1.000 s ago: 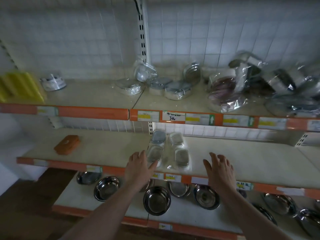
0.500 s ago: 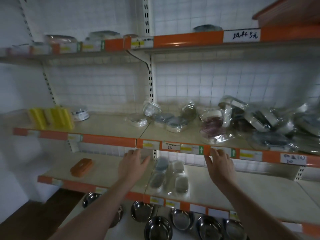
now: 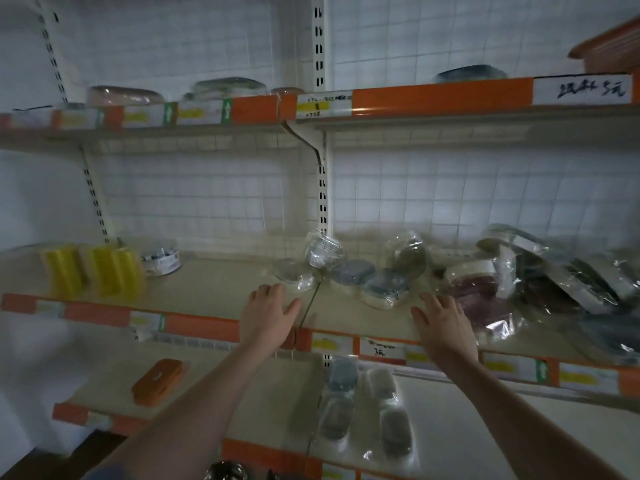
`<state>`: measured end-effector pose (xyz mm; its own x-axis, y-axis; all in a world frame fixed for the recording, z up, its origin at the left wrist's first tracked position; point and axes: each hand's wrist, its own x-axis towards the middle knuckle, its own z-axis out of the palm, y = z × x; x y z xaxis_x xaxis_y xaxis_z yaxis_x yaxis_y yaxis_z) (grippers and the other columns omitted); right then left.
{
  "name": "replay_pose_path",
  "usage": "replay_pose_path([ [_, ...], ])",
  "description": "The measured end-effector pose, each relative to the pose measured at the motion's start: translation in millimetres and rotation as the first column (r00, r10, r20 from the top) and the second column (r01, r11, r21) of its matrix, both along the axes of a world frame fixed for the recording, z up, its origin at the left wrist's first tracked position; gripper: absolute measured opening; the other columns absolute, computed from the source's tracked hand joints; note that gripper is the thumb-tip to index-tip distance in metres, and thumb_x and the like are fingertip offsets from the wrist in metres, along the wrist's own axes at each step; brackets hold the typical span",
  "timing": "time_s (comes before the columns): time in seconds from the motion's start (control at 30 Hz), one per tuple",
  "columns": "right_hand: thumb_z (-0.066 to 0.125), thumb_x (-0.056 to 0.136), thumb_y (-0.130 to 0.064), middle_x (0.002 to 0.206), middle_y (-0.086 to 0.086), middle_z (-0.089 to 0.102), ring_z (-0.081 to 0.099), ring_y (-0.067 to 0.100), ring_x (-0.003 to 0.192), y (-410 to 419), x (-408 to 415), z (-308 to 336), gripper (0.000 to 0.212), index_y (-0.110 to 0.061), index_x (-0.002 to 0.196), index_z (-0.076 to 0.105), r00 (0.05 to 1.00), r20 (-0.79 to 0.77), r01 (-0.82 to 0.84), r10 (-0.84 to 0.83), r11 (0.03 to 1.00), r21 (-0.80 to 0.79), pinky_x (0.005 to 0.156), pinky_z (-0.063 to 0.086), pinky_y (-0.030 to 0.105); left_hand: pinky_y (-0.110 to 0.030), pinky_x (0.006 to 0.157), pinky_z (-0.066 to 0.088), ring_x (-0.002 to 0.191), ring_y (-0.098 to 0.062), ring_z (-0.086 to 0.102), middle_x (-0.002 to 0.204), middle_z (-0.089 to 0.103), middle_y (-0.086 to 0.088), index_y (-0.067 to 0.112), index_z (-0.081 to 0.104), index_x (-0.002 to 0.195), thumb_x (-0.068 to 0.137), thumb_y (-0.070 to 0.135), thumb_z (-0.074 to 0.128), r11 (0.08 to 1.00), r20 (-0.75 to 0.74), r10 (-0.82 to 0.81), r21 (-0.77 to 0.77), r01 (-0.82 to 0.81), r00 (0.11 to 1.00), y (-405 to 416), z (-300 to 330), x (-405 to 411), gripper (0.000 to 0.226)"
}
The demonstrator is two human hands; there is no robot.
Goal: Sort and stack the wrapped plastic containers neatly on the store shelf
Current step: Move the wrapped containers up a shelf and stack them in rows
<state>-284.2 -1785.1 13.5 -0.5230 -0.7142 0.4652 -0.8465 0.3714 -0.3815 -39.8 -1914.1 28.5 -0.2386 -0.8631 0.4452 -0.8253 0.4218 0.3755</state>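
Note:
Several wrapped plastic containers lie loose on the middle shelf (image 3: 214, 292): a small clear one (image 3: 294, 276), a round one (image 3: 323, 252) leaning at the back, a grey-lidded one (image 3: 351, 271), a white one (image 3: 382, 289) and a purple-lidded one (image 3: 479, 289). A bigger jumble of wrapped containers (image 3: 561, 271) fills the right end. My left hand (image 3: 268, 315) hovers flat over the shelf's front edge, just short of the clear container. My right hand (image 3: 443, 327) is spread beside the white container, holding nothing.
Yellow packs (image 3: 93, 271) and a small tub (image 3: 161, 259) stand at the shelf's left. The shelf below carries an orange box (image 3: 157, 381) and wrapped small containers (image 3: 363, 407). The top shelf (image 3: 433, 98) holds more wrapped items. A slotted upright (image 3: 320, 46) splits the bays.
Both hands rose from the lower shelf's edge to the middle shelf, and my view tilted upward, bringing the top shelf into sight.

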Motion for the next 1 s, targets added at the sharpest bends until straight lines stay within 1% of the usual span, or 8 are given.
replay_pose_path([
  [0.13,0.048,0.093,-0.033,0.108,0.016,0.052,0.049,0.035,0.103,-53.8,1.6,0.0,0.032,-0.012,0.115,0.056,0.999,0.044,0.019,-0.020,1.000,0.018,0.080,0.039,0.036,-0.035,0.095,0.037,0.120,-0.029,0.043,0.132,0.047,-0.009,0.013,0.047,0.131,0.093,0.048,0.048,0.999,0.048,-0.048,0.012,0.048,0.998,-68.6,1.3,-2.5,0.052],
  [0.33,0.046,0.094,-0.034,0.116,0.015,0.050,0.047,0.032,0.108,-109.4,2.4,-4.8,0.036,-0.016,0.126,0.051,0.996,0.031,0.077,-0.079,0.995,0.066,0.086,0.039,0.037,-0.032,0.101,0.034,0.130,-0.023,0.036,0.142,0.039,-0.003,0.014,0.038,0.140,0.091,0.053,0.048,0.981,0.177,-0.196,0.049,0.190,0.964,-149.6,-5.6,-6.2,0.063],
  [0.4,0.047,0.094,-0.034,0.119,0.015,0.049,0.046,0.032,0.110,-121.7,1.4,-6.8,0.036,-0.017,0.126,0.051,0.995,0.035,0.095,-0.098,0.992,0.080,0.087,0.038,0.037,-0.032,0.103,0.033,0.133,-0.021,0.034,0.145,0.037,-0.003,0.014,0.037,0.142,0.086,0.063,0.048,0.971,0.203,-0.240,0.059,0.233,0.949,-168.5,-10.7,-7.0,0.075],
  [0.5,0.044,0.094,-0.034,0.127,0.012,0.048,0.044,0.031,0.115,-136.0,-1.9,-9.1,0.037,-0.021,0.128,0.050,0.994,0.037,0.102,-0.106,0.990,0.092,0.090,0.036,0.037,-0.031,0.109,0.028,0.139,-0.019,0.027,0.151,0.030,-0.004,0.015,0.035,0.144,0.071,0.081,0.034,0.952,0.256,-0.307,0.093,0.293,0.917,-189.2,-16.4,-11.3,0.099],
  [0.57,0.044,0.093,-0.037,0.134,0.008,0.044,0.042,0.030,0.120,-144.6,-7.1,-9.3,0.040,-0.026,0.132,0.046,0.995,0.031,0.096,-0.100,0.989,0.109,0.094,0.034,0.038,-0.033,0.115,0.022,0.144,-0.019,0.017,0.157,0.020,-0.002,0.018,0.027,0.148,0.072,0.083,0.033,0.940,0.299,-0.340,0.130,0.315,0.891,-200.7,-19.3,-16.4,0.101],
  [0.7,0.040,0.095,-0.044,0.147,0.001,0.032,0.034,0.027,0.130,-159.0,-19.5,-13.2,0.047,-0.031,0.140,0.035,0.994,0.078,0.061,-0.075,0.984,0.165,0.102,0.030,0.041,-0.033,0.115,0.015,0.146,-0.017,0.011,0.159,0.015,0.000,0.020,0.021,0.150,0.052,0.082,0.008,0.929,0.347,-0.371,0.152,0.339,0.861,-210.3,-26.6,-25.8,0.117],
  [0.9,0.030,0.099,-0.042,0.144,-0.002,0.035,0.026,0.022,0.135,-166.2,-29.6,-18.9,0.040,-0.037,0.138,0.039,0.993,0.117,0.002,-0.032,0.968,0.253,0.107,0.026,0.041,-0.032,0.109,0.024,0.139,-0.019,0.028,0.152,0.032,-0.001,0.020,0.031,0.147,0.054,0.076,0.009,0.944,0.371,-0.325,0.073,0.321,0.870,-206.5,-32.2,-29.5,0.111],
  [1.0,0.034,0.097,-0.035,0.147,-0.004,0.034,0.025,0.018,0.137,-160.8,-36.3,-17.6,0.040,-0.037,0.136,0.044,0.986,0.164,-0.045,0.005,0.969,0.244,0.110,0.025,0.041,-0.038,0.095,0.040,0.121,-0.025,0.051,0.128,0.056,-0.003,0.020,0.053,0.133,0.062,0.076,0.020,0.951,0.433,-0.273,-0.015,0.310,0.859,-204.4,-33.9,-28.8,0.096],
])
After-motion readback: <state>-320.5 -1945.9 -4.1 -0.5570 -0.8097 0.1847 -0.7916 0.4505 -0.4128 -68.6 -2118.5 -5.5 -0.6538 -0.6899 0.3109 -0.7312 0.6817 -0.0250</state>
